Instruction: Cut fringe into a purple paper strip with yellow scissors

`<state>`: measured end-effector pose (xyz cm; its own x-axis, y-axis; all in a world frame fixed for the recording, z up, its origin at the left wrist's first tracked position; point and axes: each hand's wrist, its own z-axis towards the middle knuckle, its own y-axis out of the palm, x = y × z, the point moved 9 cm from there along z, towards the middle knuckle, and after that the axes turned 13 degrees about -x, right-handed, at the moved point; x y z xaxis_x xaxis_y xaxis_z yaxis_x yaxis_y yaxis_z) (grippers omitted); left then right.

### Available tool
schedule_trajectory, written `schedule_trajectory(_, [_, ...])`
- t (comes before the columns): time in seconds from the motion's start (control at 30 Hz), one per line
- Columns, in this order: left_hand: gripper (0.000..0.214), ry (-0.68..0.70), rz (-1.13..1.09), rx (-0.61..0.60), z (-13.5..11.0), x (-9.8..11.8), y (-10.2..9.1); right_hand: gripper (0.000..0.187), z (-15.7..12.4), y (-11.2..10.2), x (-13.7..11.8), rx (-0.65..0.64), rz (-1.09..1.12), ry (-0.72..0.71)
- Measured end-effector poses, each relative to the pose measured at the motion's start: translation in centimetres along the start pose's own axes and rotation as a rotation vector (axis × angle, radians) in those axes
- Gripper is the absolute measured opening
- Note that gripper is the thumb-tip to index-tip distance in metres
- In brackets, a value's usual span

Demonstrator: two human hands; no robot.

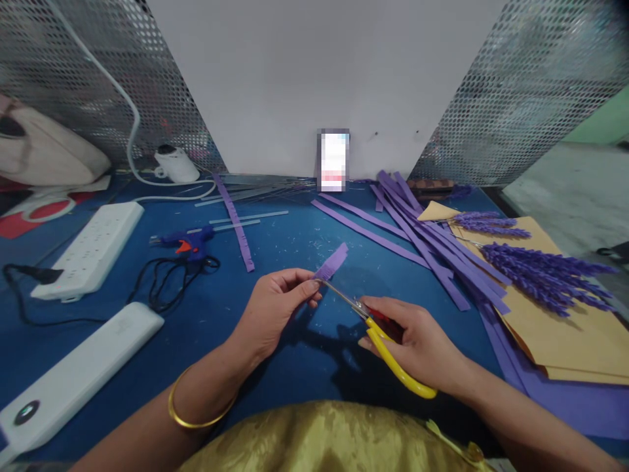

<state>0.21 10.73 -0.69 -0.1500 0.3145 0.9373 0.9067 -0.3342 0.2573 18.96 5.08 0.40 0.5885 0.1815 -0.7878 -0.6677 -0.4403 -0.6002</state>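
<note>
from where i stand, the left hand (278, 303) pinches a purple fringed paper strip (333, 263) between thumb and fingers, its grip narrow, just above the middle of the blue desk (275, 242). the right hand (425, 337) has its grip wrapped round yellow-handled pliers (400, 364), whose head points at the left fingertips; a thin, wire-like piece spans the gap, though i can't tell how it is held. more purple paper strips (427, 242) lie in a loose pile beyond the right hand, near lavender-like flower sprigs (545, 275) on tan paper (580, 347). over to the left, a blue glue gun (191, 244) rests beside a white power strip (91, 249).
</note>
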Motion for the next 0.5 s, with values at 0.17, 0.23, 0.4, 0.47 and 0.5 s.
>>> schedule_trajectory(0.17, [0.015,0.010,-0.010,0.019,0.02,0.00,-0.13,0.041,-0.07,-0.11,-0.20,0.002,-0.059,0.002])
schedule_trajectory(0.23, [0.015,0.012,-0.007,0.013,0.03,0.02,-0.02,0.042,-0.14,-0.13,-0.26,0.002,-0.065,-0.001])
schedule_trajectory(0.4, [0.014,0.007,0.002,0.010,0.02,-0.07,0.06,0.039,-0.17,0.01,-0.16,-0.016,-0.045,-0.003])
schedule_trajectory(0.47, [0.014,0.010,0.010,0.012,-0.01,-0.04,0.00,0.038,-0.11,0.03,-0.20,-0.021,-0.034,-0.011])
schedule_trajectory(0.5, [0.014,0.009,0.015,0.012,-0.02,-0.03,-0.02,0.037,-0.08,0.02,-0.24,-0.024,-0.031,-0.014])
